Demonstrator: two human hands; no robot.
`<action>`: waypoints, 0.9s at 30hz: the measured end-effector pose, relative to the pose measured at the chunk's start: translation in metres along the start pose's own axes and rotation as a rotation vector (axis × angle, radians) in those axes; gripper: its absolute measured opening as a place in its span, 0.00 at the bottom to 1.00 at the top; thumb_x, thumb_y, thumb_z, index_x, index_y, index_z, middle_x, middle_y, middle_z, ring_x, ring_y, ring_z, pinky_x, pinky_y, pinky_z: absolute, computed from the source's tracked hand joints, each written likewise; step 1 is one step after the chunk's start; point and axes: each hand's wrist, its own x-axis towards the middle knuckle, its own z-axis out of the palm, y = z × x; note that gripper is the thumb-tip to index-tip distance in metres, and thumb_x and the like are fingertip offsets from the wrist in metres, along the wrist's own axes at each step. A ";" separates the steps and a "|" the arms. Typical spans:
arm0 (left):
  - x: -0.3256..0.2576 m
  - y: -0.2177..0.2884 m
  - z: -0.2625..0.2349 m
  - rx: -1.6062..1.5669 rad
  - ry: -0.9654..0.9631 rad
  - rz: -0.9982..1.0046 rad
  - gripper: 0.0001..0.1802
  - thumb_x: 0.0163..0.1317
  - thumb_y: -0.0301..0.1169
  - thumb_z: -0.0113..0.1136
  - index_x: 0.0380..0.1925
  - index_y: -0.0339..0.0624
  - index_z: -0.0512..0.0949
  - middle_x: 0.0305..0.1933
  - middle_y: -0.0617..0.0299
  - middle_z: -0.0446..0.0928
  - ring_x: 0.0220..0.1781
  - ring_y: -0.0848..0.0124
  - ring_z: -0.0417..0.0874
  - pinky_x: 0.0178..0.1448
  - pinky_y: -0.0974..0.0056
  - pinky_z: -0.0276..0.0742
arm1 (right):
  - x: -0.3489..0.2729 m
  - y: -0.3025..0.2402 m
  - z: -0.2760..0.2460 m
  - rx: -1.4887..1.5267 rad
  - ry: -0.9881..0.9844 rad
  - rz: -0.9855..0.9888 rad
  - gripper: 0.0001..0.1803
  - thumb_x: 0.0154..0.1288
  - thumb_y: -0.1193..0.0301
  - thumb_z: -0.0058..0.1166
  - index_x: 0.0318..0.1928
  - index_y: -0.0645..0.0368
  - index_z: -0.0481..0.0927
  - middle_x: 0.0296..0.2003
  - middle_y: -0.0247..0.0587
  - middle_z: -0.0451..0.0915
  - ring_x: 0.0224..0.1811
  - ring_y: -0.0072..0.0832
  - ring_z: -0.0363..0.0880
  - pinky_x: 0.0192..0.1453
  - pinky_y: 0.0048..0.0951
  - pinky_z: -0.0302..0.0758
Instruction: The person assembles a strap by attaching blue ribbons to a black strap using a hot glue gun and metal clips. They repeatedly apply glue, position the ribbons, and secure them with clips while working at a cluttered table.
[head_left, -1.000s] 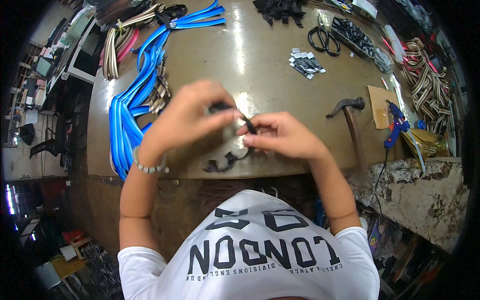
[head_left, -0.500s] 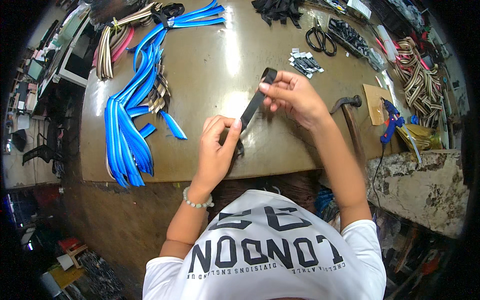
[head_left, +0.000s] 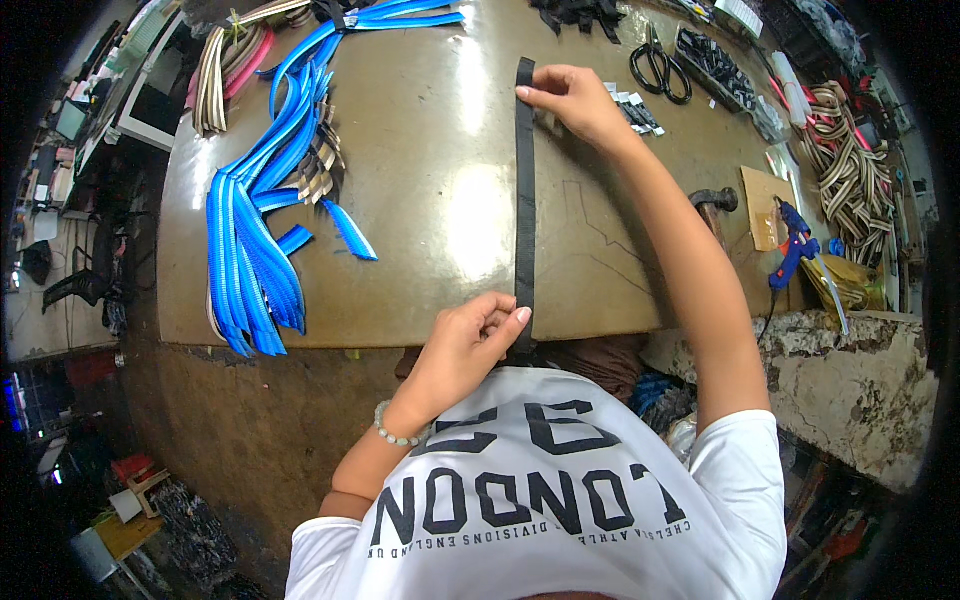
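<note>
A black strap (head_left: pixel 525 200) runs straight between your left hand (head_left: pixel 460 345) and right hand (head_left: pixel 582 103), over the bench (head_left: pixel 400 180).
In the head view, your right grip is clamped on the strap near its far end; your left grip pinches it by the bench's near edge, a short end running on past it. Whether the strap touches the bench top, you cannot tell. Blue straps (head_left: pixel 250 255) lie to your left; scissors (head_left: pixel 660 75) and a partly hidden hammer (head_left: pixel 718 200) lie to your right.
</note>
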 end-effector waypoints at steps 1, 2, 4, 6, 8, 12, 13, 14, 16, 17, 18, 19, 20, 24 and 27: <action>0.001 -0.001 0.002 0.049 0.022 0.013 0.12 0.68 0.33 0.61 0.38 0.32 0.78 0.23 0.66 0.77 0.23 0.83 0.73 0.27 0.73 0.68 | 0.006 0.007 0.002 -0.059 0.032 -0.063 0.16 0.60 0.62 0.65 0.38 0.63 0.84 0.29 0.39 0.83 0.31 0.27 0.80 0.37 0.31 0.75; 0.003 -0.002 0.003 0.095 0.039 0.031 0.12 0.68 0.33 0.62 0.38 0.31 0.79 0.22 0.65 0.77 0.22 0.82 0.74 0.26 0.73 0.69 | 0.011 0.014 0.003 -0.142 0.069 -0.095 0.16 0.60 0.61 0.65 0.39 0.62 0.84 0.29 0.41 0.84 0.31 0.29 0.81 0.38 0.32 0.75; 0.006 -0.003 0.005 0.150 0.052 0.034 0.13 0.67 0.33 0.63 0.38 0.31 0.79 0.20 0.64 0.78 0.20 0.82 0.75 0.25 0.72 0.69 | 0.019 0.026 0.006 -0.241 0.096 -0.056 0.16 0.60 0.58 0.63 0.39 0.58 0.85 0.32 0.44 0.83 0.35 0.38 0.82 0.41 0.36 0.75; 0.009 -0.002 0.006 0.179 0.052 -0.008 0.13 0.66 0.33 0.63 0.37 0.31 0.79 0.20 0.62 0.79 0.20 0.82 0.75 0.24 0.72 0.69 | 0.026 0.034 0.010 -0.346 0.141 -0.144 0.17 0.62 0.58 0.64 0.38 0.61 0.84 0.34 0.43 0.82 0.36 0.35 0.81 0.43 0.33 0.75; 0.011 0.002 0.007 0.184 0.050 0.015 0.13 0.65 0.33 0.64 0.35 0.31 0.78 0.18 0.58 0.79 0.19 0.73 0.77 0.26 0.67 0.72 | 0.031 0.038 0.011 -0.424 0.149 -0.155 0.18 0.62 0.57 0.64 0.38 0.61 0.82 0.36 0.42 0.79 0.37 0.35 0.80 0.43 0.32 0.75; 0.013 0.010 0.006 0.673 0.034 0.015 0.13 0.61 0.36 0.67 0.29 0.38 0.77 0.24 0.59 0.80 0.25 0.64 0.80 0.29 0.61 0.74 | 0.034 0.038 0.011 -0.451 0.149 -0.124 0.19 0.62 0.54 0.63 0.37 0.58 0.80 0.33 0.39 0.80 0.36 0.35 0.80 0.42 0.36 0.75; 0.013 0.011 0.006 0.710 0.073 0.091 0.12 0.59 0.37 0.67 0.30 0.40 0.78 0.28 0.61 0.80 0.30 0.63 0.80 0.32 0.60 0.74 | 0.034 0.038 0.011 -0.434 0.153 -0.085 0.18 0.61 0.53 0.62 0.37 0.56 0.80 0.33 0.39 0.80 0.37 0.37 0.80 0.42 0.38 0.75; 0.014 0.010 0.005 0.748 0.125 0.183 0.11 0.58 0.37 0.68 0.31 0.43 0.79 0.32 0.62 0.80 0.35 0.63 0.80 0.36 0.60 0.74 | 0.034 0.037 0.011 -0.418 0.158 -0.045 0.18 0.60 0.52 0.61 0.36 0.54 0.80 0.33 0.39 0.81 0.38 0.40 0.80 0.43 0.41 0.75; 0.015 0.005 0.004 0.823 0.170 0.389 0.11 0.56 0.38 0.69 0.34 0.46 0.81 0.40 0.65 0.79 0.43 0.63 0.78 0.43 0.60 0.72 | 0.033 0.037 0.011 -0.411 0.166 -0.043 0.18 0.60 0.52 0.62 0.36 0.54 0.80 0.32 0.38 0.81 0.38 0.39 0.80 0.42 0.40 0.75; 0.016 0.001 0.003 0.859 0.163 0.502 0.11 0.56 0.38 0.69 0.35 0.48 0.81 0.43 0.67 0.78 0.47 0.64 0.76 0.47 0.60 0.70 | 0.032 0.037 0.011 -0.406 0.170 -0.041 0.18 0.60 0.52 0.62 0.37 0.54 0.80 0.32 0.37 0.81 0.38 0.39 0.80 0.42 0.40 0.75; 0.016 -0.003 0.003 0.883 0.154 0.603 0.11 0.55 0.38 0.69 0.36 0.50 0.82 0.47 0.68 0.77 0.51 0.65 0.74 0.51 0.59 0.69 | 0.032 0.037 0.011 -0.413 0.184 -0.074 0.18 0.60 0.52 0.62 0.37 0.54 0.80 0.32 0.37 0.81 0.37 0.38 0.80 0.42 0.40 0.75; 0.017 -0.007 0.002 0.884 0.152 0.648 0.12 0.55 0.38 0.69 0.38 0.50 0.83 0.47 0.68 0.76 0.51 0.64 0.74 0.53 0.58 0.67 | 0.031 0.037 0.012 -0.419 0.198 -0.109 0.18 0.60 0.53 0.62 0.36 0.54 0.80 0.32 0.38 0.81 0.37 0.38 0.80 0.41 0.40 0.75; 0.017 -0.010 0.001 0.874 0.151 0.684 0.12 0.55 0.38 0.69 0.39 0.51 0.83 0.47 0.68 0.76 0.52 0.64 0.73 0.55 0.56 0.65 | 0.031 0.038 0.012 -0.426 0.211 -0.145 0.18 0.60 0.53 0.62 0.36 0.54 0.80 0.32 0.38 0.81 0.37 0.38 0.80 0.41 0.40 0.75; 0.014 -0.015 -0.003 0.837 0.124 0.697 0.13 0.55 0.39 0.69 0.40 0.51 0.83 0.49 0.67 0.75 0.54 0.61 0.71 0.60 0.53 0.62 | 0.029 0.043 0.013 -0.378 0.220 -0.178 0.18 0.59 0.53 0.62 0.36 0.55 0.81 0.31 0.38 0.80 0.37 0.38 0.80 0.42 0.39 0.75; 0.010 -0.013 -0.002 0.872 0.108 0.719 0.14 0.55 0.40 0.69 0.41 0.51 0.82 0.52 0.65 0.75 0.56 0.60 0.71 0.62 0.52 0.61 | 0.029 0.049 0.016 -0.356 0.247 -0.172 0.17 0.59 0.54 0.61 0.38 0.54 0.83 0.31 0.39 0.80 0.37 0.38 0.80 0.42 0.39 0.75</action>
